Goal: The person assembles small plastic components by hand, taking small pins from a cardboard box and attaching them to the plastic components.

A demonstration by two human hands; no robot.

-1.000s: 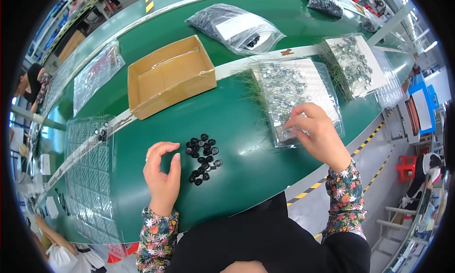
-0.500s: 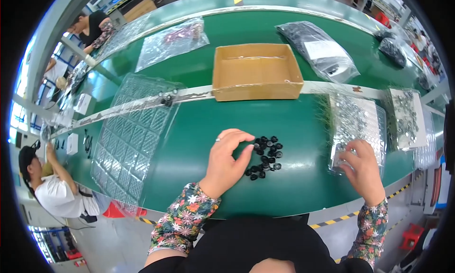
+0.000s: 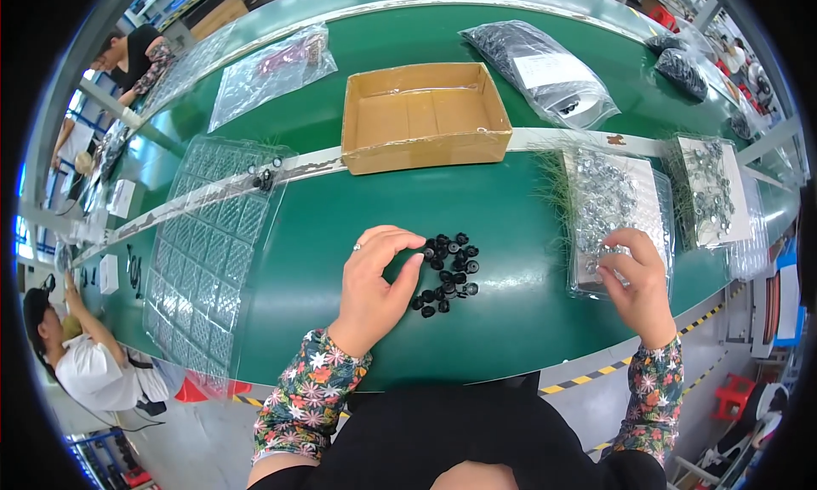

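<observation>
My left hand (image 3: 374,287) is beside a loose cluster of small round black plastic parts (image 3: 447,276) on the green table. Its thumb and forefinger close on one black part (image 3: 428,253) at the near-left edge of the cluster. To the right, my right hand (image 3: 640,284) is over a clear tray holding a white sheet strewn with small shiny metal pieces (image 3: 606,192). The right thumb and forefinger are bent close together. Whatever is between their tips is too small to make out.
An open cardboard box (image 3: 425,154) stands beyond the black parts. A clear compartmented plastic tray (image 3: 200,269) lies left. Behind are a bag of dark parts (image 3: 536,69) and a flat clear bag (image 3: 268,73). Another sheet of metal pieces (image 3: 715,192) lies far right. Two people work at left.
The whole view has shifted, so the table's things appear farther left and higher. My right fingers have come slightly up and right over the metal pieces. My left hand stays at the black parts.
</observation>
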